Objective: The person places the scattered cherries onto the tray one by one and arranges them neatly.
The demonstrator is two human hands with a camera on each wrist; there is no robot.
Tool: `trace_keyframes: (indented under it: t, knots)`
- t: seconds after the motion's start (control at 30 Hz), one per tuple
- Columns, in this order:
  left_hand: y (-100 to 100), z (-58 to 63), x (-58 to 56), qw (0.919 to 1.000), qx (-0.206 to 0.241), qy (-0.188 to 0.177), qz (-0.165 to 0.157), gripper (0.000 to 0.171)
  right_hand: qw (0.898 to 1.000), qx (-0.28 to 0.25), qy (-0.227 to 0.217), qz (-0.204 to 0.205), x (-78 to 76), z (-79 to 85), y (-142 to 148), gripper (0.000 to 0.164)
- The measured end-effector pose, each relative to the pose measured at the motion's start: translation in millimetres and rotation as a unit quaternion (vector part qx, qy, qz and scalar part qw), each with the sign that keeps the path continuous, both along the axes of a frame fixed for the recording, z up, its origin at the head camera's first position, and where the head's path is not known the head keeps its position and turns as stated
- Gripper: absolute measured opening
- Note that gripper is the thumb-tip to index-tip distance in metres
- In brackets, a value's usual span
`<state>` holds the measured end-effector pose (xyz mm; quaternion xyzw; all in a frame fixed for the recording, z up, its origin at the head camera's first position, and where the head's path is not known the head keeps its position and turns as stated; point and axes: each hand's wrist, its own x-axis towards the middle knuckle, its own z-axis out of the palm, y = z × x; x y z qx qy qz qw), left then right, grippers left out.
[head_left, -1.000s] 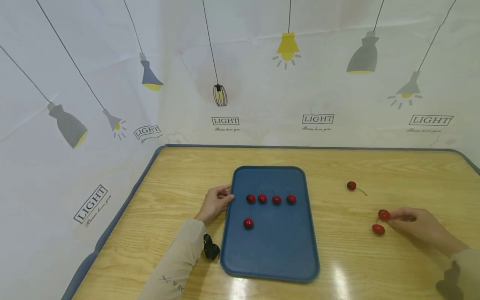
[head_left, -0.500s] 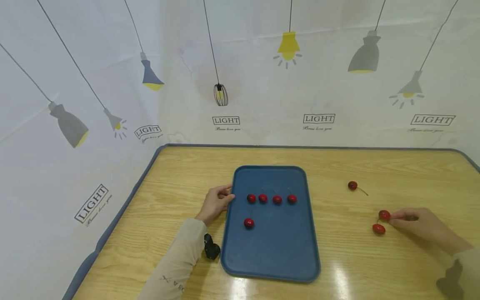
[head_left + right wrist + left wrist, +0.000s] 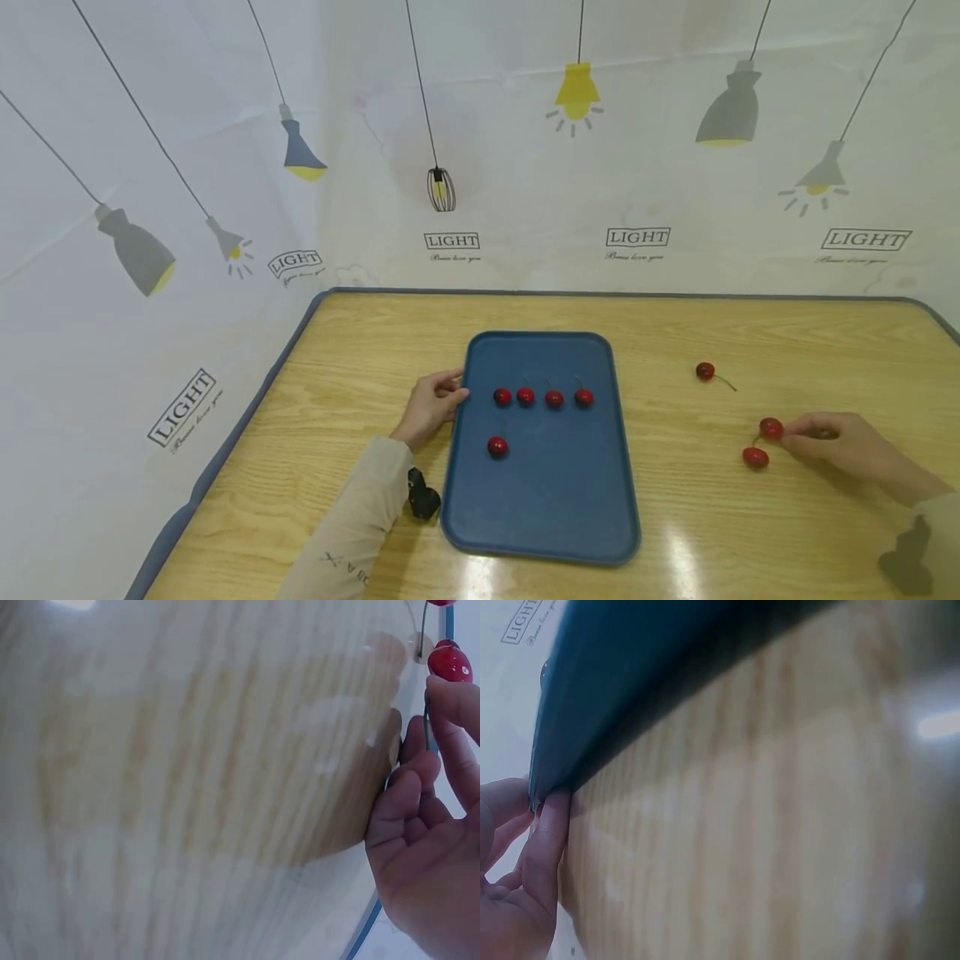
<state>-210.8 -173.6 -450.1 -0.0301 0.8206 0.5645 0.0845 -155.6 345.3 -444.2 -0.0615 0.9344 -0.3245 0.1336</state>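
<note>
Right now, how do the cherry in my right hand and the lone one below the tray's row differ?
Your right hand pinches the held cherry by its stem; no hand touches the lone cherry. The held cherry is off the tray; the lone cherry on it. Both are red.

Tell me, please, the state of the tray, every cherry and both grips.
Tray, face up.
Four cherries, in a row on the tray.
Fifth cherry, on the tray, apart.
Far cherry, loose on the table, stem attached.
Held cherry, pinched by its stem.
Near cherry, not held, beside the held one.
Left grip, holding the tray's left rim.
Right grip, pinching the held cherry.
</note>
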Motion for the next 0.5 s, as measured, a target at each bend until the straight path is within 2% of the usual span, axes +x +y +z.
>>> trace_keyframes:
  t: [0.33, 0.5]
  knots:
    - [-0.7, -1.6, -0.3, 0.9999, -0.002, 0.006, -0.008, 0.041, 1.0, -0.004, 0.019, -0.005, -0.1, -0.7, 2.8, 0.029]
    - [-0.5, -1.1, 0.2, 1.0, -0.001, 0.002, -0.006, 0.042, 0.999, -0.008, 0.025, -0.031, -0.8, 3.1, 0.4, 0.037]
